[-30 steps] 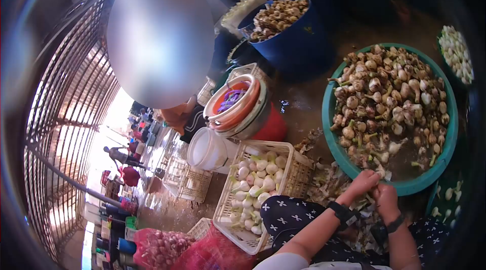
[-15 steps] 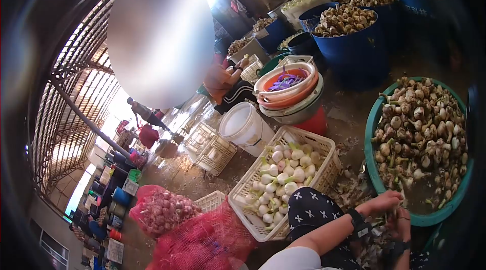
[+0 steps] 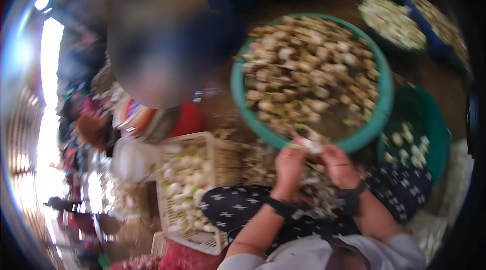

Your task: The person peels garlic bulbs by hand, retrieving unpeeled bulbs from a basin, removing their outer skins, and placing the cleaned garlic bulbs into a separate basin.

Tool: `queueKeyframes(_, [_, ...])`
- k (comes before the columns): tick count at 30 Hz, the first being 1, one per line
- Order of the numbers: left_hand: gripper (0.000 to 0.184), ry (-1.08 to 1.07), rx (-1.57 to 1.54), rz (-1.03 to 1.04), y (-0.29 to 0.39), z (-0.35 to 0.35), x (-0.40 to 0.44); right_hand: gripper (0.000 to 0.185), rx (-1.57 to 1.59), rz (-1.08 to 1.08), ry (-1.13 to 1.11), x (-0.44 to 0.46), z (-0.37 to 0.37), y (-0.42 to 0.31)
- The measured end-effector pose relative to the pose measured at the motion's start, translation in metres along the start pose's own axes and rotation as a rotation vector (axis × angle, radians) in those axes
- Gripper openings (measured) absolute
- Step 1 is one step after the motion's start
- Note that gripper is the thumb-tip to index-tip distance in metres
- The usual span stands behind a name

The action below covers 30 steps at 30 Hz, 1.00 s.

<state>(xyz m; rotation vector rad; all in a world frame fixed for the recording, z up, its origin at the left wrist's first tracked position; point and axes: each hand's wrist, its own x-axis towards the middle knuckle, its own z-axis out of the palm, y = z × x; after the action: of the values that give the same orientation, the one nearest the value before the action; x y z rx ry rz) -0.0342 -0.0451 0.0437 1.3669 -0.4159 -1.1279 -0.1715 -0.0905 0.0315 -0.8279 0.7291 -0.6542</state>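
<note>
My left hand (image 3: 290,168) and my right hand (image 3: 341,169) meet at the near rim of a wide green tub (image 3: 245,118). Between their fingertips is a whitish garlic bulb (image 3: 311,146), blurred by motion. Both hands are closed on it, the left from its left side and the right from the other. Inside the tub lies a heap of brownish unpeeled garlic bulbs (image 3: 309,67). Papery peelings (image 3: 320,194) lie below my hands, between my patterned trouser legs.
To the left stands a cream plastic crate (image 3: 210,153) of peeled white bulbs, with a red net bag (image 3: 187,259) by its near end. A white bucket (image 3: 132,161) is beyond. At right, a green basin (image 3: 439,136) holds several white pieces; a heap of white garlic (image 3: 392,22) lies farther back.
My view has swung right and down, bringing the tub to the middle and the green basin into sight. My hands remain together near the tub's rim, where a white bulb now shows between them.
</note>
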Motion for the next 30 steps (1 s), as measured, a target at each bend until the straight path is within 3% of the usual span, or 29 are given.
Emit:
queueKeyframes(1, [0.028,-0.146,-0.523,-0.106,-0.039,-0.022,0.021,0.017,-0.220,-0.056,-0.105,-0.011,-0.003,-0.003])
queueKeyframes(3, [0.042,0.112,-0.797,-0.339,-0.035,-0.023,0.028,0.017,-0.551,-0.414,-0.124,-0.024,-0.004,-0.012])
queueKeyframes(5, [0.038,0.238,-0.742,-0.403,-0.005,-0.007,0.016,0.016,-0.419,-0.335,-0.027,-0.033,-0.012,-0.037])
queueKeyframes(7, [0.039,0.102,-0.801,-0.547,-0.013,-0.021,0.016,0.015,0.178,-0.451,0.141,-0.032,-0.027,-0.057])
queueKeyframes(9, [0.032,0.131,-0.863,-0.635,-0.004,-0.017,0.018,0.014,0.306,-0.362,0.079,-0.030,-0.038,-0.075])
queueKeyframes(13, [0.018,0.350,-0.427,-0.214,-0.016,-0.015,0.033,0.028,-1.267,-0.253,-0.253,-0.010,-0.067,-0.014])
queueKeyframes(14, [0.017,0.347,-0.368,-0.189,0.001,0.012,0.027,0.024,-1.320,-0.686,0.001,-0.001,-0.069,0.014])
queueKeyframes(15, [0.018,0.340,-0.310,-0.164,0.021,0.044,0.015,0.024,-1.324,-0.673,0.031,0.019,-0.076,0.029])
queueKeyframes(16, [0.017,0.151,-0.062,-0.013,0.018,0.055,0.007,0.024,-1.053,-0.525,0.143,0.042,-0.086,0.036])
queueKeyframes(17, [0.017,0.052,-0.025,-0.074,0.015,0.067,0.003,0.024,-0.773,-0.383,0.241,0.061,-0.093,0.033])
queueKeyframes(19, [0.016,-0.021,-0.022,0.017,0.029,0.101,-0.004,0.030,-0.754,-0.155,0.315,0.091,-0.102,0.006])
queueKeyframes(20, [0.015,0.054,-0.001,0.065,0.034,0.109,0.002,0.030,-0.492,-0.097,0.228,0.099,-0.106,-0.003])
queueKeyframes(21, [0.016,0.136,0.107,0.242,0.018,0.102,0.022,0.030,-0.068,-0.010,0.232,0.084,-0.088,-0.030])
queueKeyframes(23, [0.020,0.231,-0.148,0.041,0.030,0.093,0.038,0.029,-0.130,-0.178,0.273,0.068,-0.065,-0.053])
queueKeyframes(24, [0.024,0.281,-0.122,0.061,0.026,0.085,0.046,0.026,-0.253,-0.286,0.215,0.057,-0.059,-0.056])
queueKeyframes(25, [0.024,0.285,-0.107,0.060,0.022,0.081,0.049,0.021,-0.228,-0.254,0.218,0.047,-0.044,-0.058])
queueKeyframes(27, [0.023,0.358,0.019,0.185,0.012,0.073,0.048,0.017,-0.600,-0.424,0.210,0.032,-0.021,-0.061])
queueKeyframes(29, [0.024,0.373,0.119,0.220,0.002,0.060,0.045,0.017,-0.544,-0.409,0.265,0.035,-0.009,-0.056])
queueKeyframes(30, [0.016,0.341,0.434,0.541,0.004,0.054,0.045,0.017,-0.498,-0.406,0.316,0.035,-0.006,-0.056])
